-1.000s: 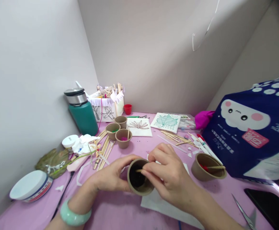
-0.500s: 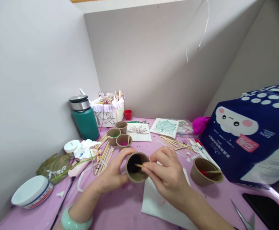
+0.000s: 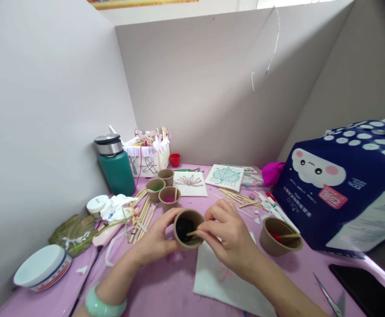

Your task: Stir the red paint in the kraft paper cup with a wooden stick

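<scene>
Fingers, left hand [image 3: 154, 240]: clamped on the left side of the dark cup [image 3: 197, 222] (grip spread, wall between).
Fingers, right hand [image 3: 228, 235]: pinched together on the wooden stick [image 3: 192, 234].
White bowl [image 3: 42, 264]: standing at far left, banded in blue and red below the rim.
Leaf [image 3: 72, 235]: lying just behind the bowl, brownish green.
Bangle [image 3: 105, 305]: worn on the left wrist, pale green.
Teal bottle [image 3: 116, 171]: upright near the left partition, lid on.
White box [image 3: 153, 165]: placed beside the bottle, filled with sticks and scraps.
Three small cups [image 3: 169, 203]: grouped behind the left hand, with green visible in one and pink in another (contents of the rearmost not readable).
Dark cup: held above the purple table [image 3: 166, 286], mouth tilted toward the camera, black inside, stick tip dipped in.
White sheet [image 3: 209, 277]: spread partly beneath the right hand and forearm, marked faintly pink.
Red-filled cup [image 3: 272, 246]: standing to the right of the right hand, stick leaning within.
Scissors [image 3: 327, 295]: lying at lower right, near a black slab [image 3: 367, 286] (possibly a phone).
Blue bag [image 3: 331, 224]: standing behind both, printed with a cloud face.
</scene>
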`<state>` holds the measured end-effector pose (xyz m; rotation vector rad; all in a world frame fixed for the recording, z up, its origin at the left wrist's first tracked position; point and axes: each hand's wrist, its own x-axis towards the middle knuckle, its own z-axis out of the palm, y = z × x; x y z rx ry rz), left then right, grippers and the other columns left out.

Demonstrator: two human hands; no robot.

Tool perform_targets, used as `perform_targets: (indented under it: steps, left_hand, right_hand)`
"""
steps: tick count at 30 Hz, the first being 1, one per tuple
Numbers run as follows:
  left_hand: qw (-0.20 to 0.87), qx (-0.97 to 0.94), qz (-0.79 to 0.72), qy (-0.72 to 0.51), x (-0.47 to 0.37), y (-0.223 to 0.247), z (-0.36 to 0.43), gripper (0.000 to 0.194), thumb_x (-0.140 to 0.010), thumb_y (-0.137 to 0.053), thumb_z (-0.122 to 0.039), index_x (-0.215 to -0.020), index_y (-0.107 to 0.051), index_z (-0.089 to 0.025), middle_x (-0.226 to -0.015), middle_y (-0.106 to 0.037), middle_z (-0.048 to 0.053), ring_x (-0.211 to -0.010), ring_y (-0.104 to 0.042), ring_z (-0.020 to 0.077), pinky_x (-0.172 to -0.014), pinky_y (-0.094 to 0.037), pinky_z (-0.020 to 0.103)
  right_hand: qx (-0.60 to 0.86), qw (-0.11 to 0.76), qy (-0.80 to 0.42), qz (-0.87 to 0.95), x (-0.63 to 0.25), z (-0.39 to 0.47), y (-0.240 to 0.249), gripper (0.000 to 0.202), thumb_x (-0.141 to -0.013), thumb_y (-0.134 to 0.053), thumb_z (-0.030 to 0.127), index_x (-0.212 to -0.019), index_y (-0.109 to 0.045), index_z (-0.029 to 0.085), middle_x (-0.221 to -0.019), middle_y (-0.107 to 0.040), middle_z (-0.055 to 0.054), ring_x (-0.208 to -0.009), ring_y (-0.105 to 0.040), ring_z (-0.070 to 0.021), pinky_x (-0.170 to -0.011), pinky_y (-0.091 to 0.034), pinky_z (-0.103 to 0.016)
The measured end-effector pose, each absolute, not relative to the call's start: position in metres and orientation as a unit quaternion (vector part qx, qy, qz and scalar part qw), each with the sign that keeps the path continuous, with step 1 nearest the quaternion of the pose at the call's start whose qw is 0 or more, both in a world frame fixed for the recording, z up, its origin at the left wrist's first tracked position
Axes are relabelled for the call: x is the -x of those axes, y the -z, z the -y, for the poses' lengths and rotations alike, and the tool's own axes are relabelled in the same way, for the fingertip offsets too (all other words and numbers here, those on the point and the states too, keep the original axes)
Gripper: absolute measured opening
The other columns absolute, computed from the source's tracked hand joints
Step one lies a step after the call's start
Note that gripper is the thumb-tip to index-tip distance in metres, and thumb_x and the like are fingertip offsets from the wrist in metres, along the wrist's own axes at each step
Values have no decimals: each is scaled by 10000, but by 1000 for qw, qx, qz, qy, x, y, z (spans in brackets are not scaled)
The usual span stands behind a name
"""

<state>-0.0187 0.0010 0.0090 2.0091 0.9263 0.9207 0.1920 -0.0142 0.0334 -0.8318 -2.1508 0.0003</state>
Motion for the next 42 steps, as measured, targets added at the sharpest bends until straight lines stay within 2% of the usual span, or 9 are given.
perform_targets:
  steps: [4,8,12,21,26,32,37,42]
  left_hand:
    - [349,-787,-361,-358,18,-10,-1,584,-713,-738,-236,-1242,-492,-247,-1274,-547,68,-1150,-537,226,-1001,-437,362]
    - [339,-789,-362,-362,17,-11,-1,551,-730,-718,-247,-1237,-502,-239,-1250,-558,77,-1152,-530,238,-1002,-439,386]
    - [314,-794,-363,-373,15,-11,0,518,-740,-702,-237,-1225,-517,-238,-1242,-566,73,-1150,-526,240,-1002,-432,389]
    - [255,-810,-356,-389,17,-4,-4,523,-768,-691,-244,-1243,-470,-250,-1251,-543,58,-1160,-507,212,-1012,-409,356]
    - [264,-809,-362,-380,17,-4,-3,526,-768,-692,-242,-1244,-467,-254,-1248,-548,51,-1159,-509,207,-1011,-410,345]
    - [298,-801,-367,-368,15,-6,-2,522,-749,-690,-201,-1232,-494,-233,-1238,-565,64,-1139,-531,224,-995,-429,361]
    - [288,-800,-374,-371,16,-3,-3,531,-740,-709,-227,-1225,-493,-230,-1232,-568,70,-1134,-533,228,-988,-434,371]
    - [257,-812,-362,-379,18,-1,-3,509,-774,-668,-185,-1241,-472,-243,-1244,-553,56,-1158,-512,207,-1011,-412,357]
  right_hand:
    - [352,410,62,839,-191,15,-34,194,-859,-551,139,-681,-622,171,-709,-527,-25,-763,-398,-172,-730,-311,-372]
    - [352,406,15,843,-187,19,-32,177,-854,-581,163,-682,-622,170,-733,-535,-27,-766,-405,-168,-693,-307,-345]
    - [373,438,62,816,-185,20,-30,198,-866,-549,143,-681,-616,161,-726,-540,-34,-760,-400,-172,-712,-302,-365]
    - [363,451,46,814,-182,20,-27,187,-864,-562,154,-690,-627,168,-722,-533,-25,-755,-402,-169,-708,-297,-356]
    - [374,463,6,804,-183,16,-23,160,-860,-587,180,-710,-641,176,-733,-527,-26,-759,-411,-171,-692,-299,-343]
    - [384,435,71,811,-184,15,-21,188,-856,-559,134,-673,-596,150,-723,-540,-27,-758,-403,-170,-720,-294,-366]
    - [369,434,15,822,-180,18,-19,196,-849,-584,153,-653,-597,155,-718,-532,-25,-753,-406,-167,-686,-294,-341]
    - [382,452,56,804,-180,17,-19,193,-860,-560,142,-676,-615,156,-716,-538,-29,-758,-405,-172,-711,-293,-362]
